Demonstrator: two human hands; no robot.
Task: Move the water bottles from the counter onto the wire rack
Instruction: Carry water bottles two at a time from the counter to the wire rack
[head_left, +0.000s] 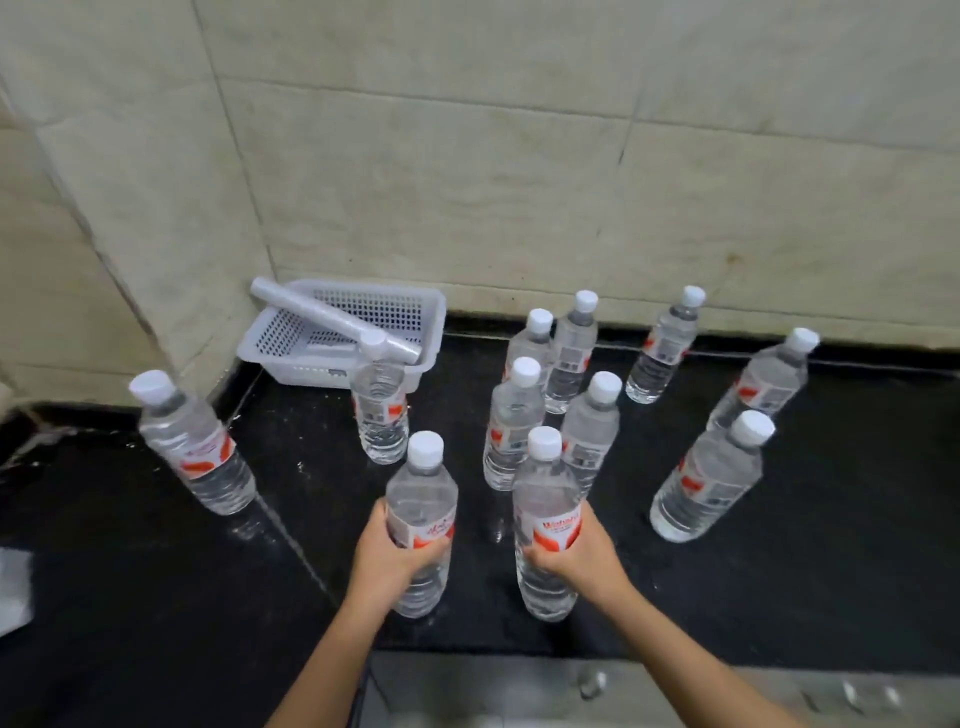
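While both hands grip a bottle each at the front of the black counter (130, 571), 9 more bottles stand upright behind and beside them.

Farthest left stands a lone bottle (195, 444), well apart from the rest. Behind it, in the corner, a white plastic basket (291, 358) holds a clear roll (332, 319), and 1 bottle (382, 410) stands just in front of that basket.

Next, the left hand (392, 556) is wrapped around the label of the left-held bottle (421, 525), fingers closed on its near side. Just right of it, the right hand (576, 558) clasps the right-held bottle (545, 525) the same way. Both bottles have their long axis vertical, caps up, so a straight lift looks like the clean way out.

Behind them a tight cluster of 4 bottles (550, 395) crowds close, so I judge a forward tilt risks a knock. Further right, 3 bottles (727, 415) stand spread out.

No wire rack shows anywhere, so its direction cannot be told. Whether the held bottles' bases touch the counter is hard to make out.
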